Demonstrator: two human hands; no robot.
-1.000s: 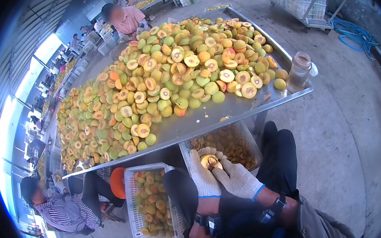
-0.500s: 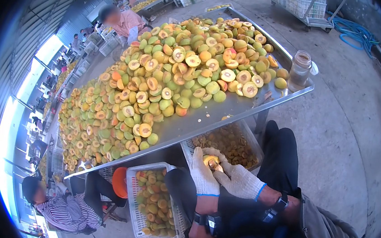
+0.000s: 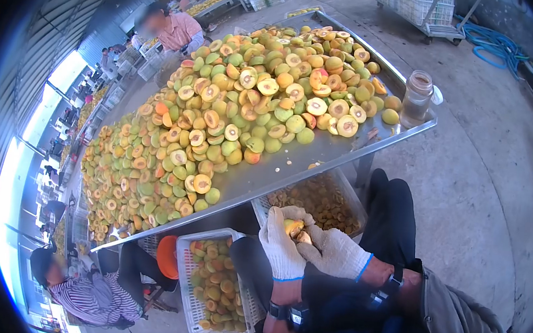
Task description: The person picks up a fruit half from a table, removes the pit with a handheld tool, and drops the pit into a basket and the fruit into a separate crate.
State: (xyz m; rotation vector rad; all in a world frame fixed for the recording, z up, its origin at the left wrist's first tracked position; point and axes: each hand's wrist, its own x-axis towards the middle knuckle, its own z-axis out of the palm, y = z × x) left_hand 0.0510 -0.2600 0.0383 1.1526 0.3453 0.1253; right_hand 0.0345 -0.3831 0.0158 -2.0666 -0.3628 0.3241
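Note:
Both of my hands wear whitish knit gloves with blue cuffs. My left hand (image 3: 280,247) is closed around a yellow peach half (image 3: 293,226), held above a crate of brown pieces (image 3: 324,200). Pressed close against it from the right is my right hand (image 3: 338,254), its fingers curled in. A small pale-and-brown item shows between the two hands; its kind is too small to make out. Just beyond them, a metal-rimmed table (image 3: 245,187) carries a large heap of halved peaches (image 3: 220,112), many with the stone side up.
A white crate of peach halves (image 3: 218,283) stands left of my legs, beside an orange bowl (image 3: 168,256). A clear jar (image 3: 417,97) sits at the table's right corner. One person (image 3: 93,294) sits at lower left, another (image 3: 171,29) behind the heap. A blue hose (image 3: 493,43) lies far right.
My gloved hands stay together around the peach half, with the left hand shifted slightly left and its fingers moved a little. The person behind the heap has shifted posture.

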